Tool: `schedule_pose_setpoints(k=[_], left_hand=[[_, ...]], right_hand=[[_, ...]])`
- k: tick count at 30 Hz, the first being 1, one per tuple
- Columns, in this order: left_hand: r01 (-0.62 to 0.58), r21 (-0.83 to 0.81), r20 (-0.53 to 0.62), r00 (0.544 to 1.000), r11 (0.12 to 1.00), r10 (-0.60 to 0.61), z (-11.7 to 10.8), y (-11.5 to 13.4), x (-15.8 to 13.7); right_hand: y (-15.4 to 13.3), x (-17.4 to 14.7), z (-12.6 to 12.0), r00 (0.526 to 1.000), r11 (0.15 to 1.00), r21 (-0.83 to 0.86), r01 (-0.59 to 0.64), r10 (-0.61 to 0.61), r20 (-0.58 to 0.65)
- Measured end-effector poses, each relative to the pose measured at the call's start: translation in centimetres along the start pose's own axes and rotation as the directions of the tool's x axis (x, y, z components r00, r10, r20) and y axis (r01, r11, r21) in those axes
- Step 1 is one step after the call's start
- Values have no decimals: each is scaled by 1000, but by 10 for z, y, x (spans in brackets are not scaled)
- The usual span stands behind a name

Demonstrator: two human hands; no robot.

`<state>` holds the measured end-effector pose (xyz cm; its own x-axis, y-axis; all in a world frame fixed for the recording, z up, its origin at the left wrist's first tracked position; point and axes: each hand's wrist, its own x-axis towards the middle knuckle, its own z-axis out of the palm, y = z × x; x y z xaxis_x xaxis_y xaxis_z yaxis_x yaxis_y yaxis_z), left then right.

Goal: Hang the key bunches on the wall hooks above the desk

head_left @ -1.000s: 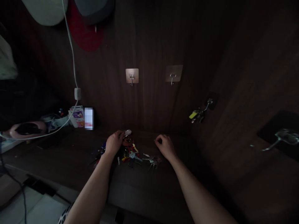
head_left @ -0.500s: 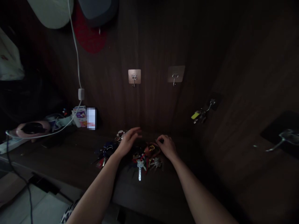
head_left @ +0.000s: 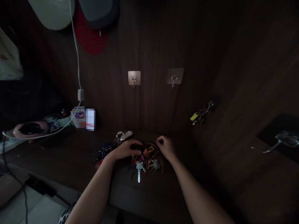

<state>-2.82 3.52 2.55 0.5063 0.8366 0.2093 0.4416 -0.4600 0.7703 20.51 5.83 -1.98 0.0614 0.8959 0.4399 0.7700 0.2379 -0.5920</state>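
A pile of keys and key rings lies on the dark shelf, with a large silver key [head_left: 139, 174] at its front. Over the pile's left side, my left hand [head_left: 126, 149] reaches in with thumb and fingers apart. My right hand [head_left: 166, 147] is pinched at the right edge, beside a brown leather-like key holder [head_left: 149, 150]; what sits between the fingertips is too small and dark to tell. A bunch of small keys [head_left: 155, 165] lies just below. Behind my left hand rests a silver oblong fob [head_left: 126, 135]. Further left are dark blue keys and rings [head_left: 106, 151], partly covered.
Two adhesive hooks [head_left: 134, 78] [head_left: 174, 77] are on the back wall. Keys with a yellow tag [head_left: 193, 117] hang from a right-wall hook; another hook [head_left: 283, 138] is nearer. At left stand a lit phone [head_left: 90, 119], small boxes [head_left: 80, 117] and a white cable [head_left: 78, 62].
My left hand has come down and slightly toward me onto the pile, uncovering the silver fob. My right hand stays pinched in nearly the same place.
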Motion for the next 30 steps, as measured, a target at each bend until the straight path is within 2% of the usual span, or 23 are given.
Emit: schedule_pose_setpoints(k=[1,2,3,5,7,9,11,12,14,17,20,23,26,30], left_hand=[[-1,20,61,998,1000,-1,1,2,-1],[3,40,64,998,999,-5,1,2,-1],[8,53,18,1000,999,-9,0,2,-1],[25,44,-162,987,999,-17,-4,-1,1],[36,-20,-357,933,999,-41,-9,-6,4],[53,-66,-503,861,996,-79,-14,-11,6],[127,-9,-572,813,992,-109,-17,-16,5],[185,54,-579,806,981,-121,-18,-19,4],[292,194,-540,829,936,-147,-18,-22,1],[342,375,-476,869,862,-138,-16,-22,-3],[286,501,-453,891,817,-33,-12,-16,-2],[153,507,-336,941,848,32,-10,-11,0],[106,515,-187,982,851,-10,-7,-9,-1],[144,567,-160,985,811,-63,-6,-10,-3]], right_hand=[[0,0,0,1000,1000,0,1,-1,-3],[0,0,0,1000,1000,-3,-2,1,-7],[-1,-1,0,1000,1000,-7,-6,5,-10],[-1,-1,0,1000,1000,-16,-15,15,-15],[-2,-1,-1,1000,1000,-17,-23,22,-13],[-2,-1,-1,1000,999,-14,-29,29,-6],[-2,-1,-1,1000,1000,-10,-30,30,-2],[-2,-1,-1,1000,1000,-9,-27,27,-1],[-3,-1,-2,1000,1000,-7,-18,18,-2],[-3,-1,-3,1000,1000,-10,-18,18,4],[-4,-1,-3,1000,1000,-10,-26,27,16],[-3,-1,-2,999,1000,0,-29,29,18],[-4,-1,-2,999,999,9,-32,32,5],[-5,-2,-3,999,998,39,-40,40,-7]])
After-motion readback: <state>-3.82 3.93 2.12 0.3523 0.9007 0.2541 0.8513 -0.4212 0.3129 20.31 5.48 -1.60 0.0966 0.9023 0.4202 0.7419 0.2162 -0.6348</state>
